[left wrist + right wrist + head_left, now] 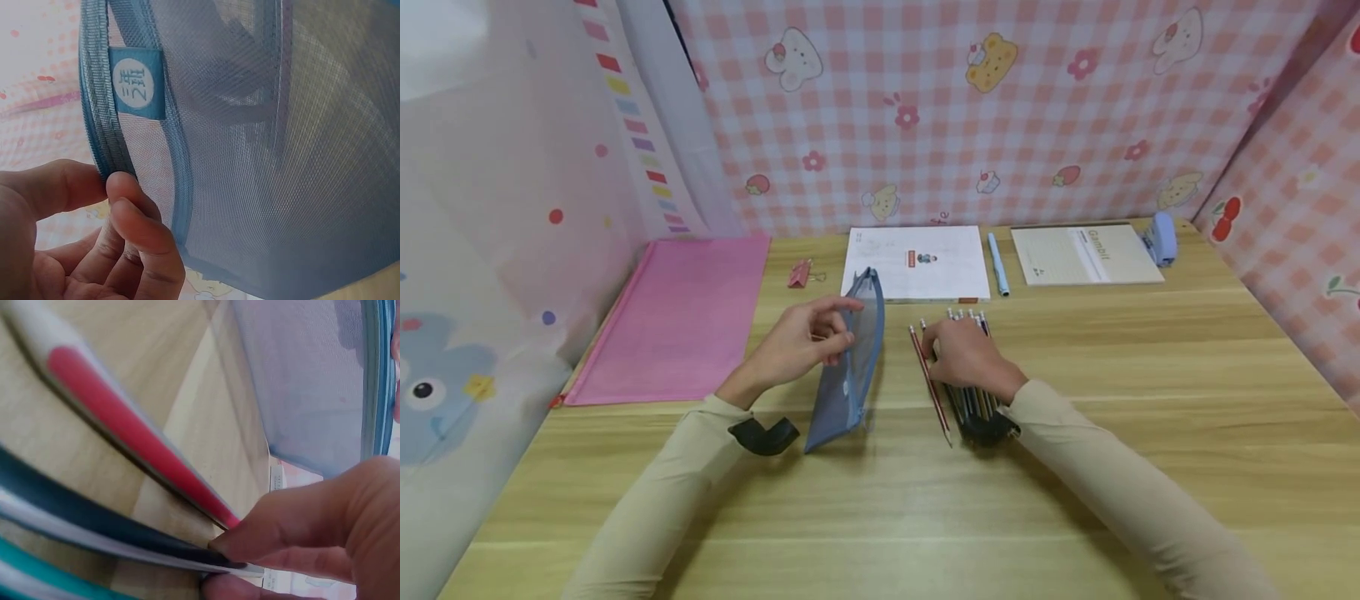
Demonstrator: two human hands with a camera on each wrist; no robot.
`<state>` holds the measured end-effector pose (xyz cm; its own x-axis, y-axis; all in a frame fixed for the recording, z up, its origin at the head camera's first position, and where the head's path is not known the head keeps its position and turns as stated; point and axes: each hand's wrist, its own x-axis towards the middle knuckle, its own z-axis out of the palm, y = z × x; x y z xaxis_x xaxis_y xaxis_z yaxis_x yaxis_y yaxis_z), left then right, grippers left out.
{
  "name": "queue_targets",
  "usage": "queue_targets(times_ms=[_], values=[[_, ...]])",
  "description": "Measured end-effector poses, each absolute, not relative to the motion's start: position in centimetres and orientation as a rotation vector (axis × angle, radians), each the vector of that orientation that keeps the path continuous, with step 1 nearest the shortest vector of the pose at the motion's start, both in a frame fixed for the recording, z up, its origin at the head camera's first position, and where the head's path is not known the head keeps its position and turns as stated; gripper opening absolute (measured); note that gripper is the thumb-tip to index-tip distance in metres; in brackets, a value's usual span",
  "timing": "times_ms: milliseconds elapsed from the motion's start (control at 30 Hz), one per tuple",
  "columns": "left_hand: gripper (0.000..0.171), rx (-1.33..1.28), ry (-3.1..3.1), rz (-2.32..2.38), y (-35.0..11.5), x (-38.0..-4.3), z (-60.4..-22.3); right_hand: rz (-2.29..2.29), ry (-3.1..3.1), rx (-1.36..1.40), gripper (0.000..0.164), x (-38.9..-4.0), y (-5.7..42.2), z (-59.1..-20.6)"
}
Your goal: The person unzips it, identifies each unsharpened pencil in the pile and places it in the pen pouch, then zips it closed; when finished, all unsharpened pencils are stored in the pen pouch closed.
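Pink-and-white gingham cloth (1037, 125) hung behind one wood-grained table (925, 533), and more of it hung on the right. Along the back of the table were one white book (951, 279), one light-blue pen (997, 265), one notepad (1052, 258) marked "Gambit" and one lavender desk item (1162, 239) at the notepad's right end. One pink binder clip (801, 273) with wire handles lay left of the book, and one large pink folder (677, 317) lay flat at the far left.

One blue mesh pouch (831, 412) stood on edge near the middle, its zipped mouth parted and turned to the right. The person's left hand (812, 337) held it, with the fingers clamped on the zip edge close to one small blue label (134, 84).

Right of the pouch, and apart from it, lay the pencils: one red pencil (936, 400) a little to the left, and at least five more side by side; the hand and wrist hid too much for a full count. The right hand (966, 354) was above this group, its fingers pinching one dark pencil (106, 515) near its end. Close by, the right wrist view showed the red one and one teal pencil (44, 570).
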<state>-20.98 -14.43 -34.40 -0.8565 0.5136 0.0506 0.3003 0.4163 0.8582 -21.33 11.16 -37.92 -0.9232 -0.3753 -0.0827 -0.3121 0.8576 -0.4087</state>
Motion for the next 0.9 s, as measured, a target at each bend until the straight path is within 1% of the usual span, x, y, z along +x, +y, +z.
queue_targets(times_ms=[100,300,533,733,900], values=[[0.046,0.715,2.448,1.421,-14.4,-20.9,-34.3,-0.648,2.842,-0.489,0.018,-21.6,11.3,-38.0],[0.046,0.716,2.443,1.434,-14.4,-20.8,-34.4,-0.768,2.842,-0.517,0.015,-21.8,11.6,-37.7],[0.047,0.719,2.451,1.439,-14.3,-20.9,-34.6,-1.083,2.759,-0.500,0.026,-21.6,11.4,-35.8],[0.046,0.727,2.453,1.444,-14.1,-20.9,-34.6,-1.311,2.739,-0.438,0.023,-21.4,10.9,-34.2],[0.046,0.722,2.442,1.459,-13.9,-20.7,-34.6,-1.584,2.716,-0.420,0.027,-21.3,10.1,-33.5]])
